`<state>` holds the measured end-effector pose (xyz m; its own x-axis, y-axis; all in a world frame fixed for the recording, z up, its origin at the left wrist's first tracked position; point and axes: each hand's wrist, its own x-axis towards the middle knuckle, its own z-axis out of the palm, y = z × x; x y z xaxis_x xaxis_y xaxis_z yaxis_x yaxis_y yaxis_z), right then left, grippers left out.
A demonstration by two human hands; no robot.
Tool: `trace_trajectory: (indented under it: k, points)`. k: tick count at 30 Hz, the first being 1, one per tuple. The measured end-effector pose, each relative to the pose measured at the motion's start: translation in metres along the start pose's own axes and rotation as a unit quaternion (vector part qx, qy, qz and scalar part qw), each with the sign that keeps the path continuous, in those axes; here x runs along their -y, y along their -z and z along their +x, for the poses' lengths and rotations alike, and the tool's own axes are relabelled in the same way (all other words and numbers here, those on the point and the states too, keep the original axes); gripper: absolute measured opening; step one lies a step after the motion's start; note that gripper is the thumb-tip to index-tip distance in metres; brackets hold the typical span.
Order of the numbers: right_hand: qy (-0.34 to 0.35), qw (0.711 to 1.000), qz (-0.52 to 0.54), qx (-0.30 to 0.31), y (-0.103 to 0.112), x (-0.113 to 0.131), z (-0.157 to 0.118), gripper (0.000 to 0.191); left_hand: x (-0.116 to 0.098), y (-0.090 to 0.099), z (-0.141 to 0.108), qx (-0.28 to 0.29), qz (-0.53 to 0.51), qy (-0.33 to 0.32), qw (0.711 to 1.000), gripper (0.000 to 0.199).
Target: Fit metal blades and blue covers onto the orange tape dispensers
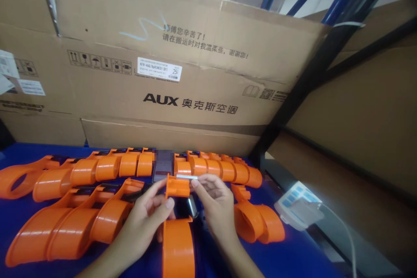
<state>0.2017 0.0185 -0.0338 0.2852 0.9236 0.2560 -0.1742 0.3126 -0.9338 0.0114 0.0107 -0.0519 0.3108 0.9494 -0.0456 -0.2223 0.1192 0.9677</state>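
Observation:
Near the middle of the head view, an orange plastic part [178,247] with a wide curved band stands over the blue surface. My left hand [151,210] grips its upper end from the left, the thumb against the orange piece. My right hand [213,200] pinches a thin white toothed strip [186,177] between thumb and fingers, along the top edge of the same part. A shiny metal-looking piece [193,206] shows just below, between the hands; what it is attached to cannot be made out.
Rows of similar orange parts [83,171] lie on the blue surface [143,267], left and right of my hands. A dark box-like object [163,165] sits behind them. Large cardboard [114,87] stands at the back. A white device with a cable [298,205] is at right.

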Motion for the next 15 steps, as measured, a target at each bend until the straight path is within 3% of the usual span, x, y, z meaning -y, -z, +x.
trace_trajectory:
  k: [4,7,12,15]
  points:
    - [0.052,0.997,-0.055,0.007,0.002,0.001,-0.005,0.019,0.0,0.003,0.001,-0.011,0.008,-0.011,1.0,0.072]
    - [0.094,0.989,-0.107,0.045,0.002,0.004,-0.008,0.019,0.0,0.006,0.003,-0.028,0.02,-0.029,0.999,0.066]
    - [0.141,0.962,-0.193,0.129,0.002,0.013,-0.011,0.025,0.0,0.009,0.006,-0.028,0.038,-0.042,0.998,0.073]
    - [0.15,0.959,-0.195,0.139,0.002,0.015,-0.008,0.026,-0.002,0.008,0.004,-0.04,0.037,-0.042,0.998,0.07]
